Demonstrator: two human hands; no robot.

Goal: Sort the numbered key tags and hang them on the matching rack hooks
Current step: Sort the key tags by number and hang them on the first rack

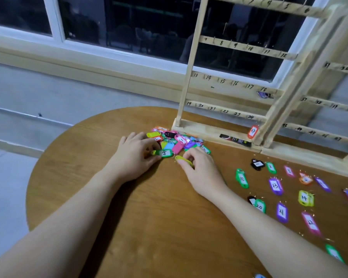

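head view: on the round wooden table point(149, 227) both hands work at the near edge of a heap of unsorted key tags point(177, 140), which lies just in front of the left foot of the wooden rack point(191, 77). the left hand point(136, 155) has its fingers curled, and thumb and fingertips pinch a green tag point(165, 153) whose white label faces up; the number on it is too blurred to be sure of. that tag sits at the hand's fingertips, on the heap's near side. the right hand point(201, 169) is curled too, its thumb and forefinger pinching a yellow tag point(184, 160) that lies just beside the green one, between the two hands and low over the tabletop; i cannot tell whether it touches the wood.

to the right of the right forearm, well apart from the heap, sorted tags lie flat in rough rows on the table: a black tag marked 1 point(257, 164), a green tag marked 10 point(241, 178), a purple tag marked 13 point(275, 186), a yellow tag marked 14 point(305, 198), a green tag marked 20 point(259, 206).

the rack stands upright at the table's far side, its rails carrying handwritten numbers. an orange tag point(252, 131) hangs low on the rack by its inner post. a dark flat packet point(235, 139) lies on the rack's base.
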